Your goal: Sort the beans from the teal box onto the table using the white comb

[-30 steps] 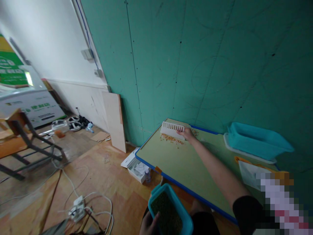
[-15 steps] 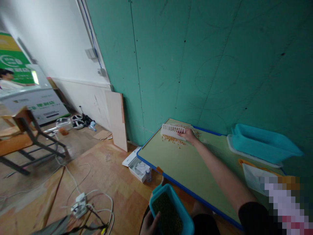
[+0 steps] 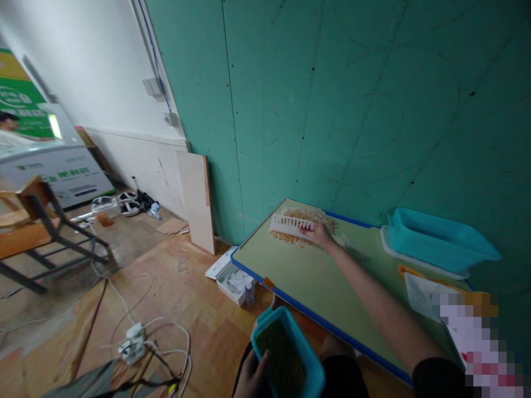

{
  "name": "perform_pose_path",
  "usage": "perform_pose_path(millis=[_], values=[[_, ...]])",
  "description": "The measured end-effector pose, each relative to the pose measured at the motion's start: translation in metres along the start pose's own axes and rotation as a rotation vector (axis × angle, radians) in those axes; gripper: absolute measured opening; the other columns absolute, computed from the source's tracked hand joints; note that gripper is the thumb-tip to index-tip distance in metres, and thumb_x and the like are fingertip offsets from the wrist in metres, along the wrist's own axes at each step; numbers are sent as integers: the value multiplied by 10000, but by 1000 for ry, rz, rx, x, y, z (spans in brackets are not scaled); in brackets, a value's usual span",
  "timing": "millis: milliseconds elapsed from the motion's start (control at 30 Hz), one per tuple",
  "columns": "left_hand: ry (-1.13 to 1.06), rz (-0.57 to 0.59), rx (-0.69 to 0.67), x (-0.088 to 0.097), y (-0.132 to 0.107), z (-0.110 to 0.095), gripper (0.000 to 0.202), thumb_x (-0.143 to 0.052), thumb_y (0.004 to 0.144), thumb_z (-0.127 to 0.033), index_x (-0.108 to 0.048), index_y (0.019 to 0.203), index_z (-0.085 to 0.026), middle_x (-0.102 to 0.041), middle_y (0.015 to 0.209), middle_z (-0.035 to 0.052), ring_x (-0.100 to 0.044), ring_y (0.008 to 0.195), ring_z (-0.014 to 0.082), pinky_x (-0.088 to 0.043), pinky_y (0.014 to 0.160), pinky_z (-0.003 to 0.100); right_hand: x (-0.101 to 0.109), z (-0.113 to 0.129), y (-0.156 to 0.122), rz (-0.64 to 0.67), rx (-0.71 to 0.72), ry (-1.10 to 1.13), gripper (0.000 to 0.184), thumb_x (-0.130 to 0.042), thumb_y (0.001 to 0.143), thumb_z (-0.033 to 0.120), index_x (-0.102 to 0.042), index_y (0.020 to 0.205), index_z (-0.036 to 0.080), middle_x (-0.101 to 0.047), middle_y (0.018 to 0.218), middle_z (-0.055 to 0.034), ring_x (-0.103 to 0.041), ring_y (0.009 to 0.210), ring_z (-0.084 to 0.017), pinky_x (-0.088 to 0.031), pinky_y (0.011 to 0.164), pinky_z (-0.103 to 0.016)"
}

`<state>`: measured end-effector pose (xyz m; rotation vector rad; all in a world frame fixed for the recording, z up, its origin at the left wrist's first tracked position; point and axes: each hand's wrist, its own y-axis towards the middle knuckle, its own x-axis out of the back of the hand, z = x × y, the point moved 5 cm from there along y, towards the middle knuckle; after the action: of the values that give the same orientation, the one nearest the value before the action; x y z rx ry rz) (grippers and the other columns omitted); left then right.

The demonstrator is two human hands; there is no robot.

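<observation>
Fingers [image 3: 307, 228] of the right hand [image 3: 321, 234], in the head view, are closed on the right end of a white slotted piece [image 3: 285, 224], which sits at the far left part of the bench [image 3: 311, 282] with its slots along the upper side. Yellow kernels [image 3: 286, 238] lie scattered along its near side, and more grains [image 3: 307, 214] spread behind it, towards the green wall [image 3: 269, 110]. The left hand [image 3: 250, 375] grips the left wall of a turquoise tub [image 3: 317, 373], its thumb over the rim; the tub is held at the bench's near edge and contains dark green grains [image 3: 282, 354]. At the bench's right stands a larger turquoise basin [image 3: 440, 246], and nearer lies a white cloth-like item [image 3: 421, 293] with orange edging.
</observation>
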<state>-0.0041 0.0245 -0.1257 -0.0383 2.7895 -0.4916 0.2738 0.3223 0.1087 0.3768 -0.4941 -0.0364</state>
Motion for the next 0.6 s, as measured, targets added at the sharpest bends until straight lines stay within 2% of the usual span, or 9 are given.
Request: perform_pose_path(millis=[200, 400, 500, 600], values=[[22, -16, -16, -4, -3, -2, 802, -828, 525, -801, -810, 1004, -158, -788, 1142, 184, -644, 1233, 441, -451, 1124, 518, -1, 11, -22, 24, -47, 78, 260, -791, 720, 405, -787, 825, 167, -803, 863, -94, -760, 838, -279, -607, 842, -409], [45, -43, -17, 2, -4, 6, 835, -824, 499, -818, -802, 1004, -153, -779, 1156, 195, -635, 1242, 442, -433, 1132, 515, -4, 13, -37, 55, -70, 97, 264, -788, 713, 404, -785, 794, 153, -798, 835, -106, -758, 808, -292, -607, 801, -408], [34, -16, -44, 3, -1, 10, 803, -813, 560, -800, -804, 1041, -157, -774, 1184, 192, -636, 1248, 432, -416, 1149, 521, -3, 11, -34, 59, -90, 122, 254, -793, 707, 393, -786, 816, 164, -803, 869, -99, -766, 837, -299, -604, 835, -425], [41, 6, -60, 5, 1, 10, 779, -803, 591, -791, -810, 1050, -161, -779, 1181, 181, -648, 1234, 429, -427, 1144, 531, 1, 11, -20, -5, -75, 129, 207, -787, 709, 349, -785, 828, 179, -808, 886, -89, -769, 863, -289, -594, 888, -431]])
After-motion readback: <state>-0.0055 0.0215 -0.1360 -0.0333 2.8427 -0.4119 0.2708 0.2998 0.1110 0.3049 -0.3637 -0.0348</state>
